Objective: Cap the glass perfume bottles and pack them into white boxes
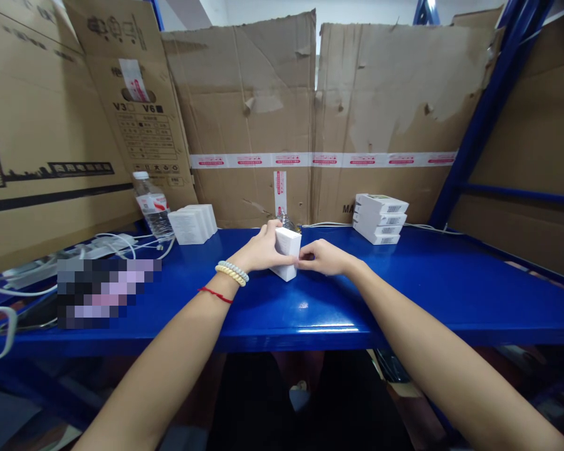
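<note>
A small white box (289,245) stands upright near the middle of the blue table. My left hand (262,248) grips it from the left, thumb across its near face and fingers over the top and far side. At the box's right edge, the fingers of my right hand (326,257) are curled and pinched against it. Their exact hold is partly hidden. Just behind the box, a clear, shiny object (287,222) shows only in part, so its kind cannot be made out.
White boxes (192,224) stand in a row at the back left, beside a water bottle (153,203). More white boxes (380,219) are stacked at the back right. Power strips and cables (70,254) lie left. Cardboard sheets (244,113) wall off the blue table's (432,282) back.
</note>
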Motion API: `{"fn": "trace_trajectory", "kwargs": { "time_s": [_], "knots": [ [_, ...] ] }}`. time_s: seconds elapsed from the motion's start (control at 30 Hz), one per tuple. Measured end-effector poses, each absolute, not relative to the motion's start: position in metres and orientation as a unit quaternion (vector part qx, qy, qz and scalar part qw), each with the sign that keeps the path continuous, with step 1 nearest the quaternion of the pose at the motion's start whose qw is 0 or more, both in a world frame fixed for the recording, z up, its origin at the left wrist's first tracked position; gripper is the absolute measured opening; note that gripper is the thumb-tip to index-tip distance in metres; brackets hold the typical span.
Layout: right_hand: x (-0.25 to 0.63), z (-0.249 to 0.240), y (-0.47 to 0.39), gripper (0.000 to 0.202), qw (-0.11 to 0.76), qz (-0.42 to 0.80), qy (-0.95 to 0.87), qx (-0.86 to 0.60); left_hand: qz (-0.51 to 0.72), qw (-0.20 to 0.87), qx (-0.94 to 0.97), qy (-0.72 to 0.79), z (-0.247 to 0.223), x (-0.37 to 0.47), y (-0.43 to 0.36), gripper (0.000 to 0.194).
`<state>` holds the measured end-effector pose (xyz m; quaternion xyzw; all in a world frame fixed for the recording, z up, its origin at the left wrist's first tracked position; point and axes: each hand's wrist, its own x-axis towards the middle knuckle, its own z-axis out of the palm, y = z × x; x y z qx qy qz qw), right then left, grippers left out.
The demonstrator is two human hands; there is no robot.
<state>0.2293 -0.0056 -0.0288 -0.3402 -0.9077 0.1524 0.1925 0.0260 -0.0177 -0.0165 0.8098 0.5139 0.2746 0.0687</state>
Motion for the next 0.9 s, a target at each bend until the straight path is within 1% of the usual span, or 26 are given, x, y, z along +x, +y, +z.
{"fn": "trace_trajectory", "kwargs": {
  "time_s": [0.13,0.23,0.37,0.57,0.77,0.9],
  "knots": [
    [0.228,-0.029,-0.005,0.024,0.176,0.147,-0.907,-0.353,0.267,0.082,0.812,0.512,-0.008,0.018,-0.014,0.081],
    [0.230,-0.029,-0.005,0.025,0.166,0.156,-0.897,-0.378,0.266,0.076,0.787,0.551,-0.001,-0.001,-0.009,0.077],
    [0.233,-0.029,-0.003,0.028,0.147,0.163,-0.887,-0.405,0.266,0.072,0.698,0.660,0.003,-0.034,0.000,0.080],
    [0.234,-0.029,-0.002,0.031,0.134,0.170,-0.884,-0.413,0.332,0.031,0.522,0.785,0.000,-0.061,0.006,0.088],
    [0.233,-0.028,-0.003,0.030,0.132,0.171,-0.883,-0.418,0.400,0.012,0.416,0.817,-0.005,-0.076,0.006,0.084],
    [0.234,-0.028,-0.003,0.029,0.133,0.171,-0.885,-0.413,0.442,0.016,0.427,0.789,-0.014,-0.092,0.009,0.086]
  ]
}}
